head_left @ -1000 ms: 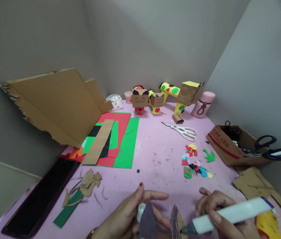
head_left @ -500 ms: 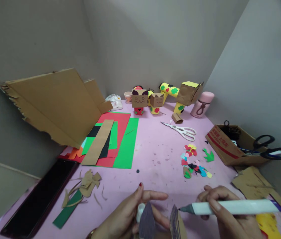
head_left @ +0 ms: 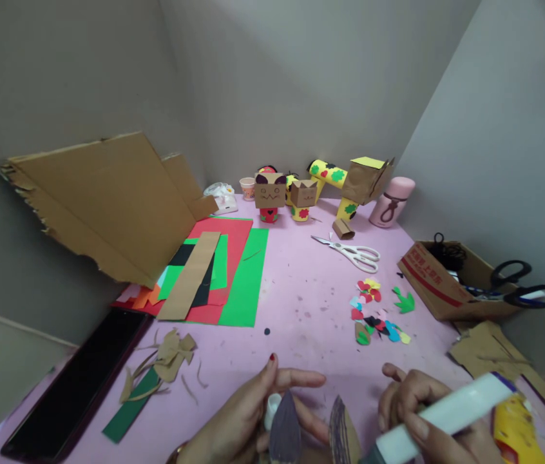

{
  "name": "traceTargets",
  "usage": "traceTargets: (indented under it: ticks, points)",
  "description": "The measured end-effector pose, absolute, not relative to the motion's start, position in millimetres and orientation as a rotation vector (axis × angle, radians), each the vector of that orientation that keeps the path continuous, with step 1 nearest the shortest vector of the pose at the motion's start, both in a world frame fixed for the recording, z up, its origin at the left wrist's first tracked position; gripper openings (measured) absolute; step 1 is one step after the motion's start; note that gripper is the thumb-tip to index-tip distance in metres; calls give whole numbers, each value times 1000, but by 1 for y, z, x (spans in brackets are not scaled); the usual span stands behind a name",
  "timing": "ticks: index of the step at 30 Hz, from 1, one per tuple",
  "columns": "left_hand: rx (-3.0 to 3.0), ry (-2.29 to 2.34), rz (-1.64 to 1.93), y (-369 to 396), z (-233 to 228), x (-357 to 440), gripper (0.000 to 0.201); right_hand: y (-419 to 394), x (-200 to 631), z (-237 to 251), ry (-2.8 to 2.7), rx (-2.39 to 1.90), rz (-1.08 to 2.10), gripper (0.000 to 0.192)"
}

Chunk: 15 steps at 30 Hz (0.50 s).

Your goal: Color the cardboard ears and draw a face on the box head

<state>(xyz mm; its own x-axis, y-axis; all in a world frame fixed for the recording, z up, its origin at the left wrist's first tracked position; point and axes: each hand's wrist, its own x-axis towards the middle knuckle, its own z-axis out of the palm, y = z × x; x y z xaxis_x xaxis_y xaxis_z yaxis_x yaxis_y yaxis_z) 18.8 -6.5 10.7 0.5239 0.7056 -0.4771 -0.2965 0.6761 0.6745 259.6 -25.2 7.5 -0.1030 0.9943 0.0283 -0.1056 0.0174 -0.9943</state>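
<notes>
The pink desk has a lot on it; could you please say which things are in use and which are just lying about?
In use: left hand, purple cutout, right hand, white marker, cardboard piece.
Lying about: white scissors, paper figures, coloured sheets, pink bottle.

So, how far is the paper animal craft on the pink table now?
Done: three figures stand finished at the back, and small coloured cut-outs lie ready. In hand: the left hand holds a cardboard piece with two pointed ears, and the right hand has a white marker in its grip, tip at one ear. Left, probably: the cut-outs are not yet on this piece.
</notes>
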Motion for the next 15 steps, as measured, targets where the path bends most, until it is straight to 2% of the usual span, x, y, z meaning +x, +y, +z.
traceTargets:
  ticks: [4,15]
  points:
    - [561,797,644,-7,10,19,65,-22,273,-6,-1300,-1038,1368,16]
    - [571,801,633,-7,10,18,65,-17,267,-9,-1173,-1074,1210,14]
